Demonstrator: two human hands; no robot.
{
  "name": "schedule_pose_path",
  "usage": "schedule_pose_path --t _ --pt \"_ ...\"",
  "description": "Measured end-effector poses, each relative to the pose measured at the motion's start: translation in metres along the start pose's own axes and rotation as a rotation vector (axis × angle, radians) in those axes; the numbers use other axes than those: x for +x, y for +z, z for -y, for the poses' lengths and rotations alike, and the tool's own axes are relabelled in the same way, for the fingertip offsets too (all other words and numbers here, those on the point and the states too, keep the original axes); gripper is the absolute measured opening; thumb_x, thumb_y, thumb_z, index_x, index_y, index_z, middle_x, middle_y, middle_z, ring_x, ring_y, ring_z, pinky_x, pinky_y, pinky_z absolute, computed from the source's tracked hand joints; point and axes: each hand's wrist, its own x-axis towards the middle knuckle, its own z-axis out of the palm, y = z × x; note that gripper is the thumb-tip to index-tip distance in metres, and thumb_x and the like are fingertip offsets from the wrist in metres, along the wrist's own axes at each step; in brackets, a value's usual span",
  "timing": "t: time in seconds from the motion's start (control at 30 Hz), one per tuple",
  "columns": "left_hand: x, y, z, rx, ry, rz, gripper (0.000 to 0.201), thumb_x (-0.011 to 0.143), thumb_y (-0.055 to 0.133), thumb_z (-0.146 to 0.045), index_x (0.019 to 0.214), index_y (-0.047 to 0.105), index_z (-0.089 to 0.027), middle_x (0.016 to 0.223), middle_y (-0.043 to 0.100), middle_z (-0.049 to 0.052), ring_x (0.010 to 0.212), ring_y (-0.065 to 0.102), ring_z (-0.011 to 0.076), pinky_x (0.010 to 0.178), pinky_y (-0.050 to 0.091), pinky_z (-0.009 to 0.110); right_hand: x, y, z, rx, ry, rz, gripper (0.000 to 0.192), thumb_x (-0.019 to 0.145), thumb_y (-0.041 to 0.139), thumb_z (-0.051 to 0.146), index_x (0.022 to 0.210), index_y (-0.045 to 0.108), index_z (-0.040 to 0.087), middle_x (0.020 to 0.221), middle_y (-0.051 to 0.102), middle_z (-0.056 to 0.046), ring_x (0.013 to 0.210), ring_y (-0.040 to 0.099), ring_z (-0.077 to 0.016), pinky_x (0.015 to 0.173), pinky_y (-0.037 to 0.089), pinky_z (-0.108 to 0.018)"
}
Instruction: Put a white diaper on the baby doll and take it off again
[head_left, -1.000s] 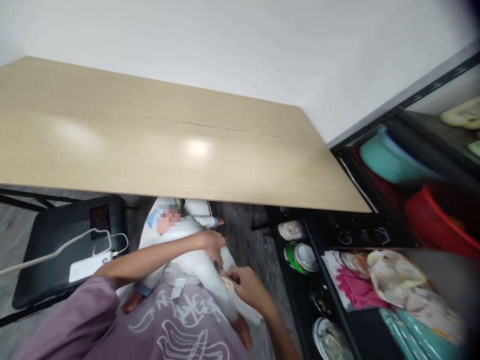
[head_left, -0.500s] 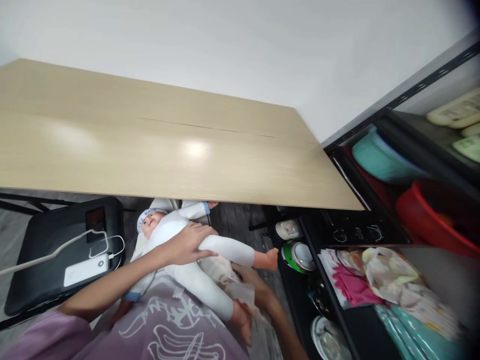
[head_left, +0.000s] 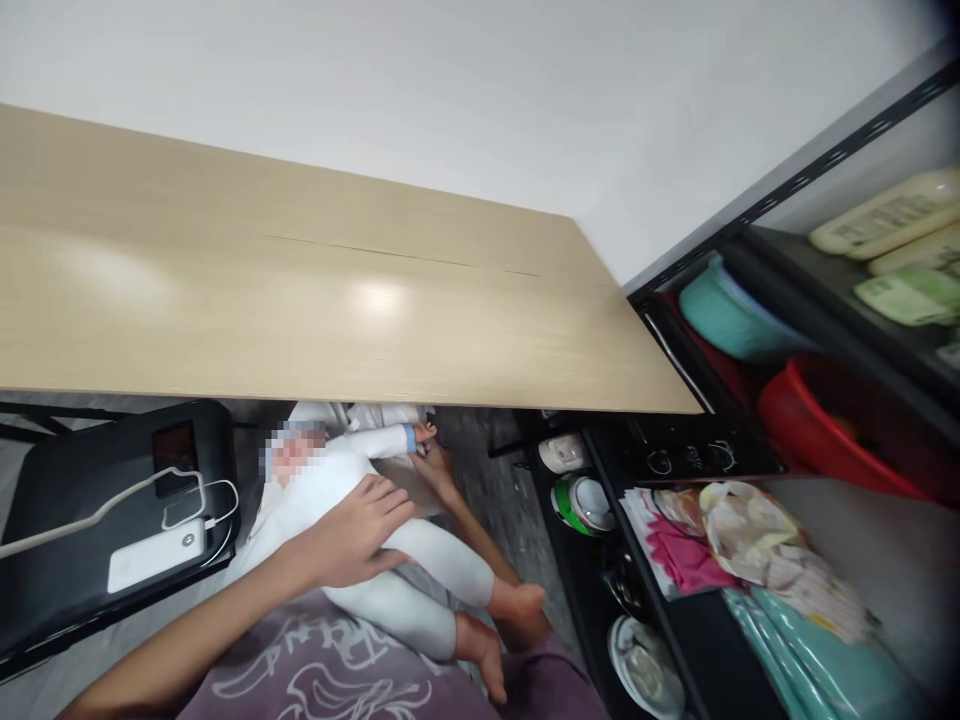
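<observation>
A baby doll (head_left: 330,492) in a white suit with blue cuffs lies on its back across my lap, head to the left and bare feet to the right. Flat on its belly and hip rests my left hand (head_left: 364,530), fingers stretched out and the thumb apart. My right hand (head_left: 435,470) reaches past the doll's legs to beside its outstretched hand, below the table edge. Its fingers look bent together; what they hold is too small to make out. Crumpled whitish material (head_left: 386,415) shows behind the doll's arm, partly under the table.
A wooden table (head_left: 315,330) spans the view ahead. On the left, a black seat (head_left: 67,500) carries a white power bank (head_left: 157,555) with a cable. Black shelving on the right holds a teal basin (head_left: 739,310), a red basin (head_left: 832,430), folded cloths (head_left: 750,525) and packs (head_left: 892,215).
My right hand has moved from near the doll's feet and whitish material to beside the doll's outstretched hand. My left hand stays on its belly, slightly lower in view.
</observation>
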Motion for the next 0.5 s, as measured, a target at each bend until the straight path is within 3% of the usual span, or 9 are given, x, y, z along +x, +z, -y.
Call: schedule_pose_path --t 0.1,0.23,0.4,0.5 --pt "0.001 0.003 0.0 0.026 0.002 -0.013 0.04 0.11 0.074 -0.049 0.138 0.067 -0.023 0.117 0.071 0.01 0.111 0.064 0.0342 0.103 0.047 0.049 0.004 0.005 -0.015 -0.069 0.13 -0.122 0.051 0.109 0.063 0.042 0.146 0.06 0.008 0.136 0.073 -0.024 0.13 0.064 -0.0385 0.112 0.054 -0.048" --pt "0.004 0.003 0.001 0.026 0.016 -0.037 0.039 0.108 0.077 -0.049 0.136 0.069 -0.022 0.117 0.072 0.009 0.111 0.065 0.0345 0.1 0.046 0.048 0.008 0.017 -0.022 -0.123 -0.015 -0.139 0.067 0.103 0.071 0.046 0.158 0.056 0.011 0.164 0.061 -0.026 0.157 0.047 -0.0439 0.135 0.037 -0.055" --pt "0.007 0.005 0.002 0.019 0.031 -0.041 0.039 0.105 0.081 -0.051 0.132 0.069 -0.027 0.114 0.074 0.008 0.108 0.066 0.0343 0.099 0.045 0.047 0.03 0.05 -0.003 -0.111 -0.165 -0.047 0.059 0.101 0.076 0.041 0.153 0.068 0.014 0.161 0.068 -0.021 0.161 0.049 -0.0457 0.14 0.031 -0.064" --pt "0.003 0.005 0.004 0.029 0.053 -0.044 0.042 0.108 0.078 -0.05 0.138 0.068 -0.024 0.116 0.073 0.008 0.108 0.065 0.0326 0.1 0.045 0.047 0.02 0.045 -0.004 -0.096 -0.186 -0.081 0.062 0.102 0.077 0.042 0.155 0.067 0.011 0.166 0.064 -0.024 0.163 0.048 -0.0465 0.139 0.035 -0.061"
